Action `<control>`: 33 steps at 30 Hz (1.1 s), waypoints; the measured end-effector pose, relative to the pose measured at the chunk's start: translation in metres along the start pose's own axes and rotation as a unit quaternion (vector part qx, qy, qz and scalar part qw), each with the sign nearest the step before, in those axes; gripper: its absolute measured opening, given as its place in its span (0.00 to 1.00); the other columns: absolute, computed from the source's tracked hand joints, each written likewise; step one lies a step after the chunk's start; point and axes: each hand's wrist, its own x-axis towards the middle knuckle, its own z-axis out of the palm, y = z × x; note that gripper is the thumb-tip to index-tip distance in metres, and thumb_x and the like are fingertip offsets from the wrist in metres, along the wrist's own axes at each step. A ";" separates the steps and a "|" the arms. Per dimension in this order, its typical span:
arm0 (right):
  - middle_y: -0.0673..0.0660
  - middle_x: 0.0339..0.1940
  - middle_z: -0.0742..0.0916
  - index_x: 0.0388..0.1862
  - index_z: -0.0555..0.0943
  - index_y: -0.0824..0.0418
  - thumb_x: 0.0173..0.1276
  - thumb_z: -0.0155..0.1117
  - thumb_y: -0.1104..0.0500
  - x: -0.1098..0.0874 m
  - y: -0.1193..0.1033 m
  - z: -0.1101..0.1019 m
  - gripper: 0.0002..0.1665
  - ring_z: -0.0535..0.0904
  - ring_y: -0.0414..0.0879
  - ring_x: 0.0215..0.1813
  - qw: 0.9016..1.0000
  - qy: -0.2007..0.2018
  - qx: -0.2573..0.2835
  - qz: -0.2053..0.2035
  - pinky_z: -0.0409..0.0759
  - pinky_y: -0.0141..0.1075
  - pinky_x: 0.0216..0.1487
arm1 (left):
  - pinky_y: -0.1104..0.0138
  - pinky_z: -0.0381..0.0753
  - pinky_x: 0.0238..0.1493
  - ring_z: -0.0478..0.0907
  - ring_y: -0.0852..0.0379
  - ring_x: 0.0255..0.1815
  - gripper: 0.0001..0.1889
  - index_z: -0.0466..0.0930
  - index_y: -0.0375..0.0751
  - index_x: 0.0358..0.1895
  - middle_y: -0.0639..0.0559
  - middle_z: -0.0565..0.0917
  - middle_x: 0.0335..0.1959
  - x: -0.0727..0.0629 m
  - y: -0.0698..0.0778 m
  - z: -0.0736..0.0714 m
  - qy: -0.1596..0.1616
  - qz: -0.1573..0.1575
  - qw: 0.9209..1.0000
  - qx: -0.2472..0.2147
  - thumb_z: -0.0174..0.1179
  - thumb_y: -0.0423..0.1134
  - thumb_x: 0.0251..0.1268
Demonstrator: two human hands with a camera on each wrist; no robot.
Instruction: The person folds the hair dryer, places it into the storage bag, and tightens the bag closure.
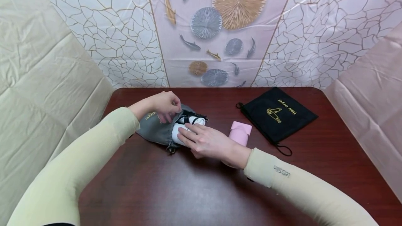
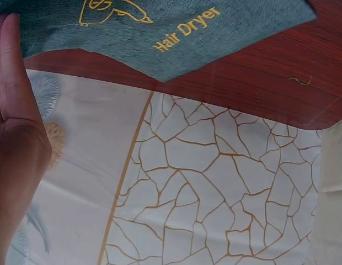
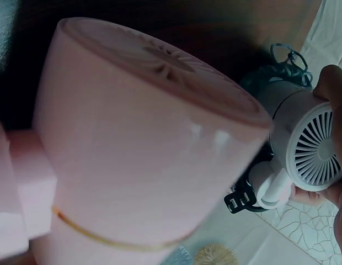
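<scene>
A white hair dryer (image 1: 178, 136) lies partly inside the mouth of a grey drawstring bag (image 1: 154, 130); its black cord is bundled by the handle. My right hand (image 1: 210, 143) grips the dryer's outer end, and the right wrist view shows fingers round its vented back (image 3: 317, 146). At the bag's far edge my left hand (image 1: 164, 106) pinches the cloth of the opening. Gold "Hair Dryer" lettering shows on the bag (image 2: 215, 41) in the left wrist view. A black plug (image 3: 240, 201) sticks out beside the folded handle.
A pink hair dryer (image 1: 240, 133) lies just beyond my right wrist, partly hidden by it. To its right a black drawstring bag (image 1: 282, 118) with a gold dryer print lies flat on the dark red table (image 1: 194, 191). Cloth-covered walls stand around the back and sides.
</scene>
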 end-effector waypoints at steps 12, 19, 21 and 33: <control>0.60 0.62 0.88 0.64 0.85 0.61 0.71 0.65 0.53 0.005 -0.008 0.015 0.26 0.86 0.56 0.63 1.000 0.005 -0.024 -0.014 0.85 0.44 0.63 | 0.55 0.92 0.29 0.92 0.49 0.29 0.08 0.85 0.38 0.43 0.42 0.89 0.35 0.002 0.004 0.004 0.010 0.020 0.999 0.030 0.57 0.35 0.80; 0.58 0.64 0.87 0.64 0.86 0.58 0.75 0.60 0.57 0.009 -0.009 0.009 0.22 0.85 0.55 0.64 0.998 -0.003 -0.047 -0.040 0.84 0.43 0.64 | 0.54 0.91 0.29 0.91 0.51 0.25 0.09 0.85 0.41 0.39 0.46 0.88 0.29 0.004 0.009 0.005 0.026 0.027 0.996 0.076 0.57 0.36 0.80; 0.58 0.65 0.87 0.66 0.85 0.58 0.77 0.57 0.58 0.010 -0.009 0.007 0.22 0.85 0.55 0.65 0.997 -0.012 -0.052 -0.051 0.83 0.43 0.65 | 0.53 0.92 0.30 0.90 0.51 0.24 0.09 0.85 0.41 0.38 0.47 0.88 0.29 0.003 0.012 0.005 0.028 0.022 0.996 0.087 0.58 0.37 0.80; 0.59 0.67 0.86 0.67 0.84 0.58 0.77 0.58 0.57 0.012 -0.008 0.013 0.23 0.84 0.55 0.67 0.997 -0.007 -0.039 -0.068 0.82 0.44 0.68 | 0.58 0.91 0.29 0.90 0.52 0.26 0.09 0.86 0.41 0.42 0.46 0.88 0.31 0.001 0.019 0.005 0.016 0.028 0.995 0.095 0.57 0.37 0.81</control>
